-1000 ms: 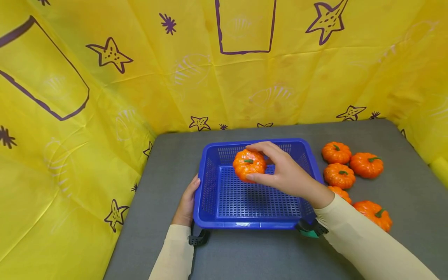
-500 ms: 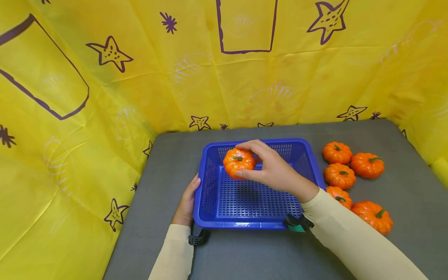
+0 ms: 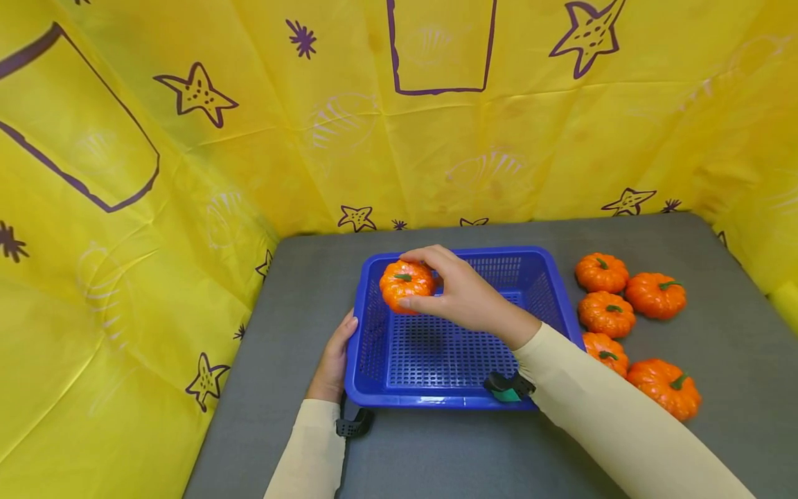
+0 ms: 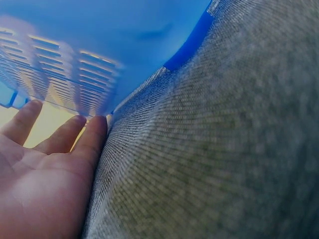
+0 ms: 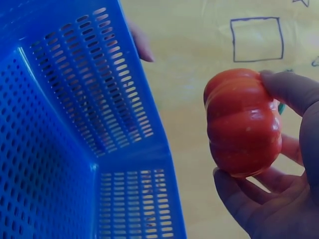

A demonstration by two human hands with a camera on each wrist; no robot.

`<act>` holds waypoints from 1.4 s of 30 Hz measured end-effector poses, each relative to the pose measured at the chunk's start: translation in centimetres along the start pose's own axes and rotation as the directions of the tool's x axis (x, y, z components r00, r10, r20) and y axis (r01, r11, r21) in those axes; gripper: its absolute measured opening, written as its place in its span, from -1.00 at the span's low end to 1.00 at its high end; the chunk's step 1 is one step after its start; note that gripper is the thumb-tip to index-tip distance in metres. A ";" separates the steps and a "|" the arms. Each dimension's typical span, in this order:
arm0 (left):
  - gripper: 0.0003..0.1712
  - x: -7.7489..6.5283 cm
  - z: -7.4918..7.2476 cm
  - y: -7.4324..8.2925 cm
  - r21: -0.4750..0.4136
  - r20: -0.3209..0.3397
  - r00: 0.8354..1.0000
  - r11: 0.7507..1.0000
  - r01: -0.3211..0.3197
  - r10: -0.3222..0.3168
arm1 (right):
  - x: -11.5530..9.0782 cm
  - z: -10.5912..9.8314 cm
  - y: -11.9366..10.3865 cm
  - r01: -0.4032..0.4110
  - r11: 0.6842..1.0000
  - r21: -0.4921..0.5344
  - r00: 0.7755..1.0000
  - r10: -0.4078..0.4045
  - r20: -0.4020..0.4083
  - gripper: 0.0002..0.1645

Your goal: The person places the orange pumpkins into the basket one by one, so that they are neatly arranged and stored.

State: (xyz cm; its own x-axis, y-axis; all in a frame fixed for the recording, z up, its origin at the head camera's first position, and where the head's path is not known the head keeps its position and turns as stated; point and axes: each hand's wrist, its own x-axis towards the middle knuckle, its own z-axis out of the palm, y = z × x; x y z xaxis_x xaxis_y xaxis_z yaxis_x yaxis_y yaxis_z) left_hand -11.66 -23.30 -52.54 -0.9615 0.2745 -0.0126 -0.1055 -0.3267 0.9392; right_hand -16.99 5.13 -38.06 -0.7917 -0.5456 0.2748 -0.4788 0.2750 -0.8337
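Yellow printed cloth [image 3: 249, 159] backs grey bench [image 3: 411, 450]. Head: right grip [image 3: 464, 294] pinches glossy orange ribbed pumpkin [image 3: 399, 287], stem up, over left end of blue perforated plastic basket [image 3: 411, 400]. Left wrist: left hand [image 4: 45, 174] straight-fingered against basket wall. Right wrist: pumpkin apart from basket.

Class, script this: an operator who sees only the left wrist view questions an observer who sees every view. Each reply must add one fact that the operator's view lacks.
Operator: I see the left hand at the basket. What does the right hand hold?
Observer: An orange pumpkin, between thumb and fingers.
Operator: Are there any others?
Observer: Yes, five more pumpkins on the table, to the right of the basket in the head view.
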 end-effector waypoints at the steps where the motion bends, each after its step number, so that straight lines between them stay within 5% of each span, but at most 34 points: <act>1: -0.23 0.0 0.0 0.0 0.004 0.000 1.000 1.000 0.002 -0.002 | 0.1 0.1 0.0 -0.003 1.000 0.001 1.000 0.003 0.001 -0.26; 31: -0.23 0.0 -0.1 0.1 0.001 -0.025 1.000 1.000 0.018 -0.018 | 2.0 2.0 5.8 -0.182 0.967 -0.180 0.975 0.201 0.094 -0.16; 42: -0.22 0.1 0.0 0.0 -0.025 -0.012 1.000 1.000 0.009 -0.010 | 2.4 3.0 7.2 -0.149 0.955 -0.255 0.963 0.199 0.183 -0.20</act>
State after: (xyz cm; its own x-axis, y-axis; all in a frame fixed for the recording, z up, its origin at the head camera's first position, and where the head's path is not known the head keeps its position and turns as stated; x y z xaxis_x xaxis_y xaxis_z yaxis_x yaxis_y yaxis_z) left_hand -11.77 -23.29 -52.54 -0.9634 0.2668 -0.0259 -0.1210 -0.3468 0.9301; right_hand -21.20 3.47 -44.84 -0.7880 -0.6156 0.0104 -0.4360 0.5460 -0.7154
